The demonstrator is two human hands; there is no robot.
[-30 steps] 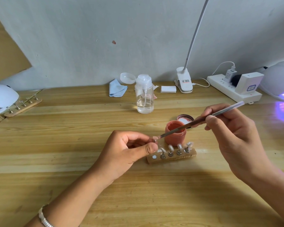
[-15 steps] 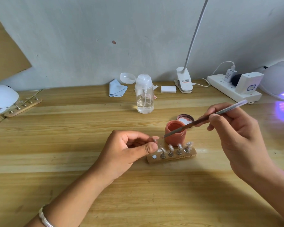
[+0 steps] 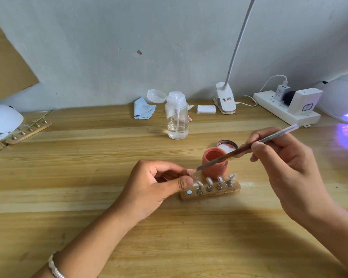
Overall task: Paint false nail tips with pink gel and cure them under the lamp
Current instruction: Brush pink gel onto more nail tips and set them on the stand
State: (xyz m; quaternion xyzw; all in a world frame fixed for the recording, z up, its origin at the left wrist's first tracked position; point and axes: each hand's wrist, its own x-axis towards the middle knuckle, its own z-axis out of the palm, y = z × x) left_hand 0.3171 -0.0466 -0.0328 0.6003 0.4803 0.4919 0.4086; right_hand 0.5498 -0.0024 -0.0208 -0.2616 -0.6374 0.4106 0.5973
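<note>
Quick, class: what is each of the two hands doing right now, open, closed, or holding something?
Left hand: closed, pinching a nail tip between thumb and fingers.
Right hand: closed, holding the brush like a pen.

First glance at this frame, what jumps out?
Centre table: the left hand holds a nail tip while the brush in the right hand touches it, beside the open pink gel jar. A wooden holder with four clear tips sits nearer; the curing lamp glows purple at far right.

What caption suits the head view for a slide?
Right hand holds a brush against a nail tip pinched in the left hand, near the pink gel jar.
</note>
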